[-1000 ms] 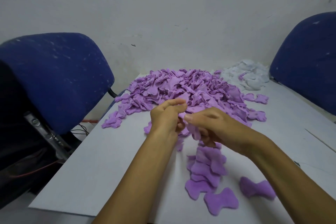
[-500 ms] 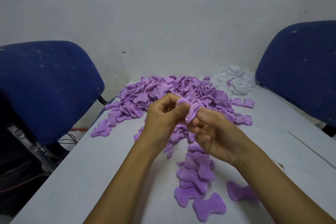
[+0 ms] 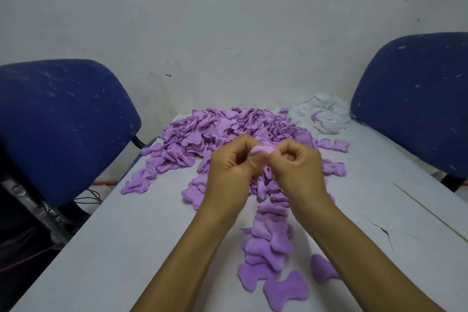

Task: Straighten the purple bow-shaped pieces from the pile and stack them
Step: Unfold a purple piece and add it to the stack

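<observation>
Left hand [image 3: 233,167] and right hand [image 3: 296,167] pinch one purple piece [image 3: 262,151]; two chairs [image 3: 60,124], perhaps eight stacked pieces [image 3: 271,243].

two blue chairs [image 3: 63,121], one purple pile [image 3: 228,129], one white heap [image 3: 324,116], two hands [image 3: 233,170], one table [image 3: 114,248]

— Where are the hands?
— Both forearms reach forward and meet at centre, the left hand [image 3: 229,168] and right hand [image 3: 296,167] raised knuckle to knuckle

— And the fingers?
— Curled on both; each hand pinches one end of a small purple piece [image 3: 260,151] held between them, thumbs tucked under
</observation>
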Demonstrator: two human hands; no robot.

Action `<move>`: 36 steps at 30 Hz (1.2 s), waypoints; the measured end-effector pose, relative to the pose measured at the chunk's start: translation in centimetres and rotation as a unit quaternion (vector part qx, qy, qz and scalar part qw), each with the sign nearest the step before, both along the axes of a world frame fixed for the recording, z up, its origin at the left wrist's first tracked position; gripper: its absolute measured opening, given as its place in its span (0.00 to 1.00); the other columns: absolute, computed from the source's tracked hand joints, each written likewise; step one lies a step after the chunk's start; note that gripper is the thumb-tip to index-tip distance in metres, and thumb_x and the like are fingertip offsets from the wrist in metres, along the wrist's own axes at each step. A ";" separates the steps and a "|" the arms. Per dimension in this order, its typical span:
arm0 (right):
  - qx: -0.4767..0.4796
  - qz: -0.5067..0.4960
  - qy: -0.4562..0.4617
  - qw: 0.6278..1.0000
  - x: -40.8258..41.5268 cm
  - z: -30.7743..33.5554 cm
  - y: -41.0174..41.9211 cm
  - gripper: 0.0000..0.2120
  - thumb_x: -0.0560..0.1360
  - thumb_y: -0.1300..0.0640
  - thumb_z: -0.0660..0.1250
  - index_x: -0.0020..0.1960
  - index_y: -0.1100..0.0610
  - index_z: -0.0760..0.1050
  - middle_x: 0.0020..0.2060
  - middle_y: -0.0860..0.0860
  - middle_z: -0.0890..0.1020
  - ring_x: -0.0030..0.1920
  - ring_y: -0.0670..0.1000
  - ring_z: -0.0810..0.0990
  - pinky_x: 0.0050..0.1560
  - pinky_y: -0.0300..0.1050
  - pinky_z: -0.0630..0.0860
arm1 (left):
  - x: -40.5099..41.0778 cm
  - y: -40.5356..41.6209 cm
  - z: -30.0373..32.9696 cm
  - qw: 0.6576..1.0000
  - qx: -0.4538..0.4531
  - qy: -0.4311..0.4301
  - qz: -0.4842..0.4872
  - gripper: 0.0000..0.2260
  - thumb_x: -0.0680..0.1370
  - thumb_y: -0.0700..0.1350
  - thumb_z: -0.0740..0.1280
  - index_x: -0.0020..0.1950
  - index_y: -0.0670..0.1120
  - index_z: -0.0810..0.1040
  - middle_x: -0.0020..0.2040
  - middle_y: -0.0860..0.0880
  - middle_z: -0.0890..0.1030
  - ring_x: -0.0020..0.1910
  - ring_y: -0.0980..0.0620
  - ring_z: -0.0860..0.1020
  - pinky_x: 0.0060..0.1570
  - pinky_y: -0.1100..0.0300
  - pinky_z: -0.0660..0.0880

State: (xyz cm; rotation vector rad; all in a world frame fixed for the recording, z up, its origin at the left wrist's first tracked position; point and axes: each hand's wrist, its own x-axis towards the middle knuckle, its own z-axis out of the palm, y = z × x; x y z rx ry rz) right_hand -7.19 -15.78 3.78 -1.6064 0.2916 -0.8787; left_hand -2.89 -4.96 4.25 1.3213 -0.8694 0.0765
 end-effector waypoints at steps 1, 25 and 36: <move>-0.059 -0.049 0.017 0.997 0.2 -0.1 -0.2 0.17 0.68 0.69 0.70 0.28 0.54 0.69 0.20 0.45 0.68 0.23 0.44 0.63 0.26 0.38 0.62 | -0.5 -0.3 -0.1 1.000 0.018 -0.019 0.012 0.08 0.71 0.39 0.68 0.34 0.43 0.73 0.30 0.43 0.69 0.31 0.53 0.65 0.32 0.59 0.64; 0.022 0.287 0.109 0.952 -1.8 1.8 -1.8 0.12 0.77 0.54 0.68 0.61 0.49 0.78 0.47 0.52 0.85 0.46 0.56 0.86 0.40 0.45 0.82 | 1.3 0.5 0.2 0.984 -0.027 0.110 0.140 0.07 0.70 0.34 0.75 0.44 0.43 0.82 0.36 0.50 0.82 0.36 0.53 0.80 0.41 0.54 0.81; -0.219 0.060 0.032 0.973 -1.8 2.1 -2.4 0.14 0.63 0.47 0.78 0.44 0.50 0.80 0.38 0.42 0.83 0.39 0.44 0.82 0.41 0.38 0.79 | 1.6 1.4 0.3 0.986 0.123 0.114 0.000 0.05 0.72 0.39 0.75 0.46 0.44 0.83 0.38 0.50 0.82 0.36 0.55 0.76 0.38 0.65 0.73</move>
